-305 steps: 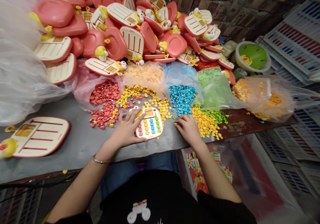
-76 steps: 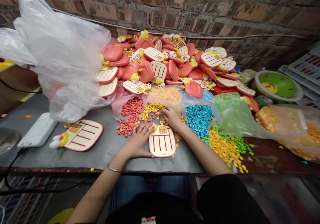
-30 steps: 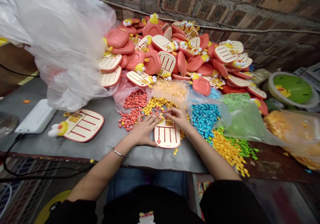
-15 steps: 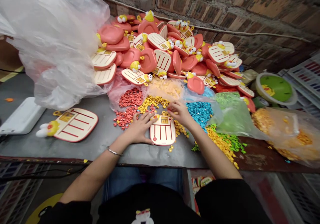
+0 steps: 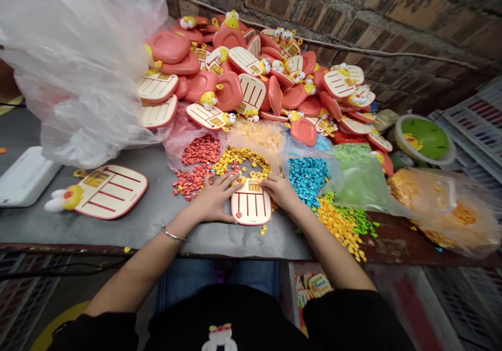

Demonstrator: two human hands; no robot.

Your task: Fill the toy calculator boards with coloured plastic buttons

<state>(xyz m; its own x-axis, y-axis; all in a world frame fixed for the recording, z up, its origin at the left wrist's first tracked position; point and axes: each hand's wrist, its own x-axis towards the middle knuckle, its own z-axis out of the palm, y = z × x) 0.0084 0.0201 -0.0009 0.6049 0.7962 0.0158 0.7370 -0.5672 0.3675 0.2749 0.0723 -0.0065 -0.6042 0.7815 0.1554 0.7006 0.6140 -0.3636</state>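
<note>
- left hand (image 5: 214,199): fingers (image 5: 227,181) spread wide and lying flat, tips on the far left corner of the cream toy panel (image 5: 251,207); bracelet (image 5: 172,235) on the wrist
- right hand (image 5: 280,190): fingers (image 5: 266,183) bent and close together, tips at the panel's far right corner; can't tell if they pinch anything
- toy panel lies flat on the grey worktop (image 5: 157,220), between both hands, red stripes on its face, near edge clear of the fingers
- small yellow piece (image 5: 239,180) right at the left fingertips, on the panel's far edge; can't tell if held
- loose yellow buttons (image 5: 241,157) just beyond the panel, red buttons (image 5: 195,165) to its far left, blue buttons (image 5: 308,179) to its far right
- yellow and green buttons (image 5: 341,220) spilled further right, green bag (image 5: 363,178) and orange-yellow bag (image 5: 429,210) beside them
- second toy panel (image 5: 112,191) further left, its yellow duck head (image 5: 70,197) pointing left
- white plastic box (image 5: 23,177) at far left edge of worktop
- heap of salmon-red and cream toy shells (image 5: 239,74) at far side, against brick wall (image 5: 392,16)
- clear plastic sheet (image 5: 78,74) bunched at far left — green-lidded tub (image 5: 424,139) at far right
</note>
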